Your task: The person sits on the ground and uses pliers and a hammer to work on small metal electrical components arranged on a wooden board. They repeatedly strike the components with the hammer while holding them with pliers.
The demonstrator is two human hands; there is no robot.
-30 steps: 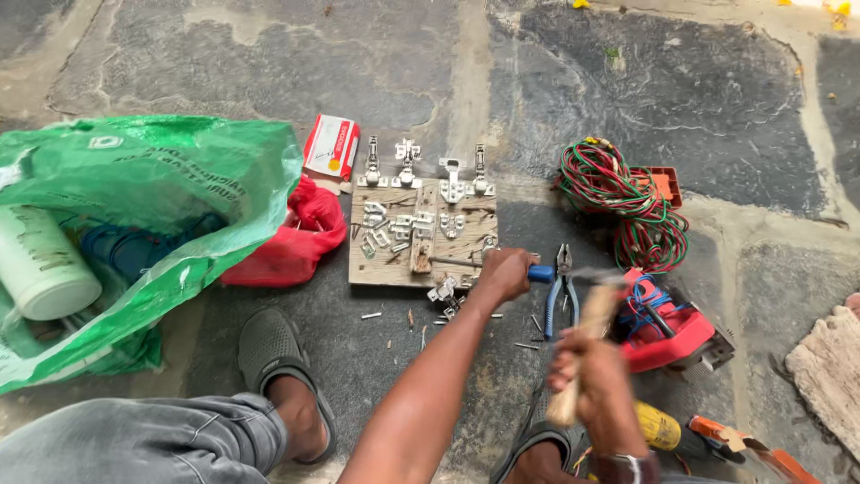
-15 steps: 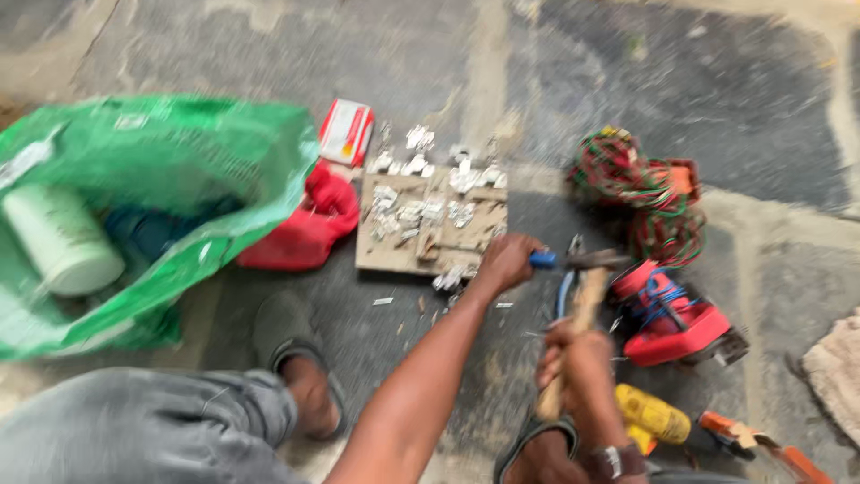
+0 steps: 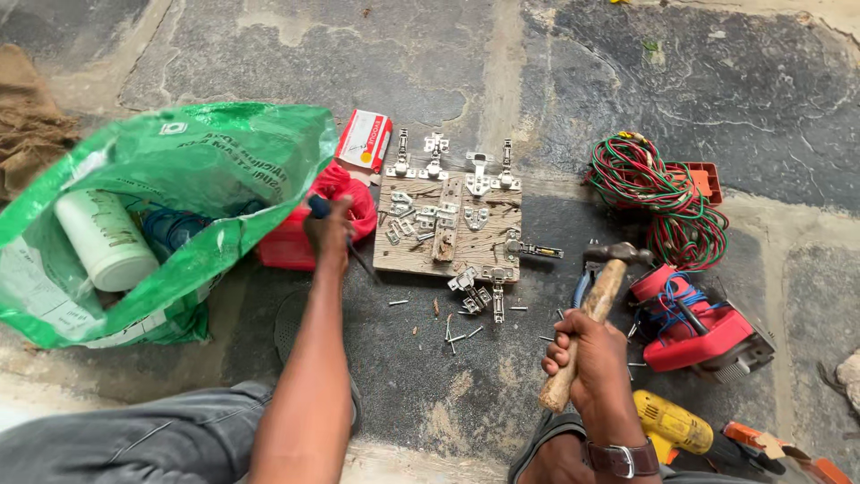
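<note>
The left hand (image 3: 328, 229), which was down by the worn wooden board (image 3: 448, 235) strewn with silver cabinet hinges (image 3: 436, 219), has swung over beside the red bag (image 3: 305, 235), fist clenched around a blue-handled screwdriver (image 3: 345, 237). The right hand (image 3: 591, 363) still grips the wooden-handled hammer (image 3: 591, 309) right of the board, so striking looks paused.

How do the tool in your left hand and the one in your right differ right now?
The screwdriver in the left hand is thin, with a blue handle and a dark metal shaft; the hammer in the right hand is thick, with a bare wooden handle. The screwdriver's shaft points down toward the floor; the hammer's metal head points up and away. Both are gripped by their handles.
</note>
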